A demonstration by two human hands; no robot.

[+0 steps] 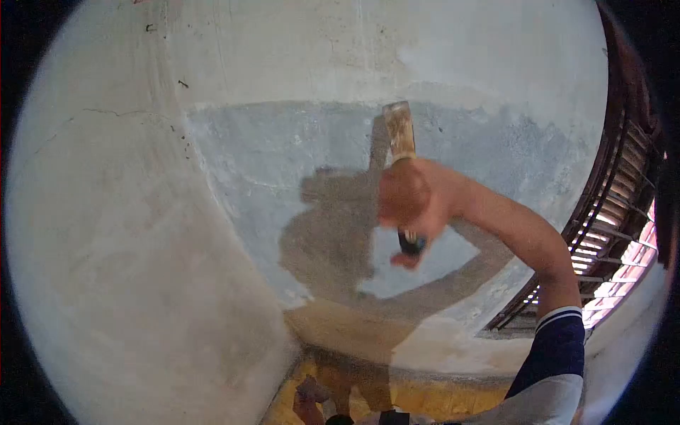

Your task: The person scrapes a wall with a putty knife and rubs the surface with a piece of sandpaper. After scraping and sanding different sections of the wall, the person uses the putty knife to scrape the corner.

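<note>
**Wall coating: centre patch covered, surround still bare**

Nearest the lens, at 5 o'clock, is a navy-blue fabric sleeve with white cuff stripes [559, 347]. The arm runs from it up to the right hand [407, 202], just right of centre. Its fingers are clenched round a wide flat brush with pale bristles and a dark handle [399, 131]. The bristle end is pressed to the rough pale plaster wall [142, 248] towards 12 o'clock, and the handle butt shows below the fist.

A darker blue-grey damp-looking patch [283, 156] spans the centre of the wall. I judge this to be the coated portion. The plaster from 7 to 1 o'clock remains bare, so much is left.

An ochre-yellow band [425, 400] crosses at 6 o'clock. A dark wooden louvred window [616, 212] stands at 3 o'clock.

What may be the left hand [310, 402] shows at 6 o'clock; its grip cannot be told.
</note>
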